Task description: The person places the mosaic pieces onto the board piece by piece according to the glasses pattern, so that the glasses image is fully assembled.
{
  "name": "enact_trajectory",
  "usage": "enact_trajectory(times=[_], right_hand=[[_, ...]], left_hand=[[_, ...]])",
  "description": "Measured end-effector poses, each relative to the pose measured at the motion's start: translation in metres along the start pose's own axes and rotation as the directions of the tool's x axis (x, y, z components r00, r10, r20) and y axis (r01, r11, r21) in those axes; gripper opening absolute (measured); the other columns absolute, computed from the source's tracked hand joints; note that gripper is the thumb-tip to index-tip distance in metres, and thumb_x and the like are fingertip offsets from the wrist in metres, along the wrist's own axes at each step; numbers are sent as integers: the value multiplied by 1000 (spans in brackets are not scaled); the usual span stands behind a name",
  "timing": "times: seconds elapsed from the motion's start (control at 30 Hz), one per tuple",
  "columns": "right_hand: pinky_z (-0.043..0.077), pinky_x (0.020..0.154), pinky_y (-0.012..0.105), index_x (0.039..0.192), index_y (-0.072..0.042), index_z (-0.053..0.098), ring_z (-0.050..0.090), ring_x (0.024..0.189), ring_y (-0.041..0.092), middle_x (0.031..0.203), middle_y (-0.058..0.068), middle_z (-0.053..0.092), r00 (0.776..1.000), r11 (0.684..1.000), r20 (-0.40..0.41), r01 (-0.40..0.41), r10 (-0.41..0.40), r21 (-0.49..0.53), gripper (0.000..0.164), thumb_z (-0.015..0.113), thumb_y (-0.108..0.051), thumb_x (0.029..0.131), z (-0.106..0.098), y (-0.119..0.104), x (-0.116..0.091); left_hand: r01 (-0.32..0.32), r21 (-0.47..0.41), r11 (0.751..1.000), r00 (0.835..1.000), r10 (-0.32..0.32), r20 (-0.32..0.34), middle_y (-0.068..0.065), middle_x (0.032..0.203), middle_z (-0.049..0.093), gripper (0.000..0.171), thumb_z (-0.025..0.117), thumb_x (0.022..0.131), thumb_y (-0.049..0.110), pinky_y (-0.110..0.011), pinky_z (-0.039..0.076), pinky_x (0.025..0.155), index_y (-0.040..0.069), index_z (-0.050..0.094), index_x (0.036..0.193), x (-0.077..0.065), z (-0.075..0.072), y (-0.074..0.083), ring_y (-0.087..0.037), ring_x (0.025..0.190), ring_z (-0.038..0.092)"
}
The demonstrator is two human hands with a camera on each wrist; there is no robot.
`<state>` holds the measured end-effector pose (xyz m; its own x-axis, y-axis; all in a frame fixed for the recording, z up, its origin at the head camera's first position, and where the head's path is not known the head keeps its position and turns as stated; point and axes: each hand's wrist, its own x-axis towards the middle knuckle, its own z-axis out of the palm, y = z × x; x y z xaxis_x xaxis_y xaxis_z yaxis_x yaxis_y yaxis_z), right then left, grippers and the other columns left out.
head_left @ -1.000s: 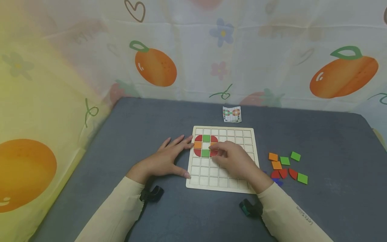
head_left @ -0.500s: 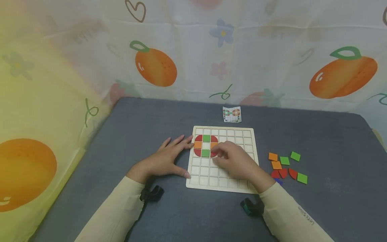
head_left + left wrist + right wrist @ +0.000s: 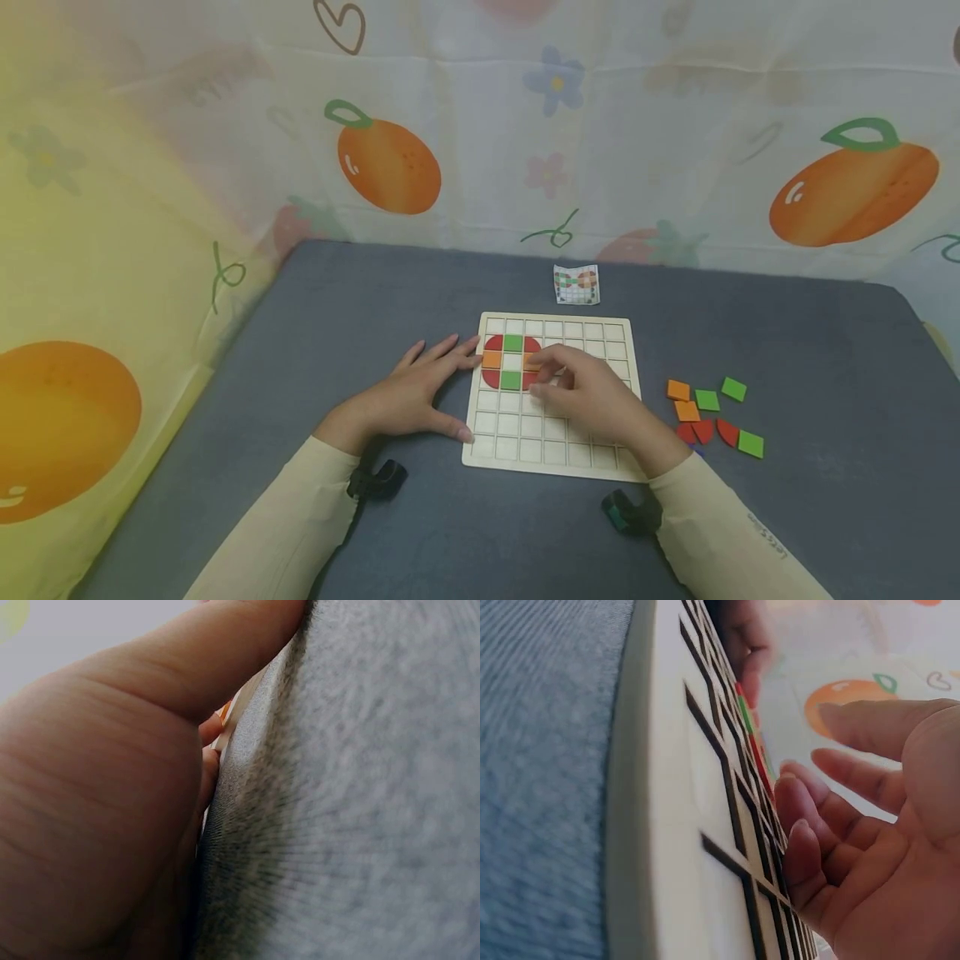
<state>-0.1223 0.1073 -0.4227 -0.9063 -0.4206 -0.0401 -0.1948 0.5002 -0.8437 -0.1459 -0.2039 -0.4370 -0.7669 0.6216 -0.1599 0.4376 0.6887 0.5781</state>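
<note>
A pale wooden grid board (image 3: 551, 451) lies on the table. Near its upper left, red rounded-corner tiles (image 3: 491, 380), green tiles (image 3: 510, 380) and orange tiles (image 3: 492, 359) form a ring around one bare cell. My left hand (image 3: 408, 402) is spread out, fingertips and thumb resting at the board's left edge. Over the board is my right hand (image 3: 592, 404), its index fingertip overlapping the ring's right-hand orange tile. The right wrist view shows its thumb and index finger apart, nothing between them, and the other fingers (image 3: 802, 847) bent loosely close over the grid.
Right of the board lie several loose tiles: orange squares (image 3: 686, 411), green squares (image 3: 751, 444) and red quarter-rounds (image 3: 727, 432). A sliver of blue shows beside my right forearm. Behind the board sits a small printed pattern card (image 3: 577, 285). A fruit-patterned curtain (image 3: 480, 150) hangs along the table's back edge.
My right hand has drawn slightly to the right, and its thumb and index finger have parted, uncovering more of the ring's right side. The left hand stays in place.
</note>
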Motion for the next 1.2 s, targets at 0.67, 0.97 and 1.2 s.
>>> enact_trajectory(times=[0.67,0.97,1.2], right_hand=[[55,93,39,142,0,65,67,109,33,120,17,68,986,956,-139,123,-88,267,39,47,-26,119,-42,-3,-22],[53,90,32,141,11,58,65,109,30,120,21,65,968,938,-191,210,-160,277,46,33,-22,121,-64,18,-41],[53,92,25,141,8,59,66,109,27,121,21,66,960,952,-236,206,-151,227,48,29,-23,122,-87,39,-61]], left_hand=[[1,-6,1000,1000,-1,-4,9,180,15,113,92,77,68,-57,-8,128,24,44,169,0,1,-1,-21,166,2],[-7,-12,1000,1000,7,-8,7,180,16,113,93,76,68,-59,-8,127,23,46,168,-1,-1,1,-23,166,3],[16,3,1000,1000,-16,1,9,180,15,114,92,76,69,-57,-8,128,25,44,169,0,0,1,-20,166,1]])
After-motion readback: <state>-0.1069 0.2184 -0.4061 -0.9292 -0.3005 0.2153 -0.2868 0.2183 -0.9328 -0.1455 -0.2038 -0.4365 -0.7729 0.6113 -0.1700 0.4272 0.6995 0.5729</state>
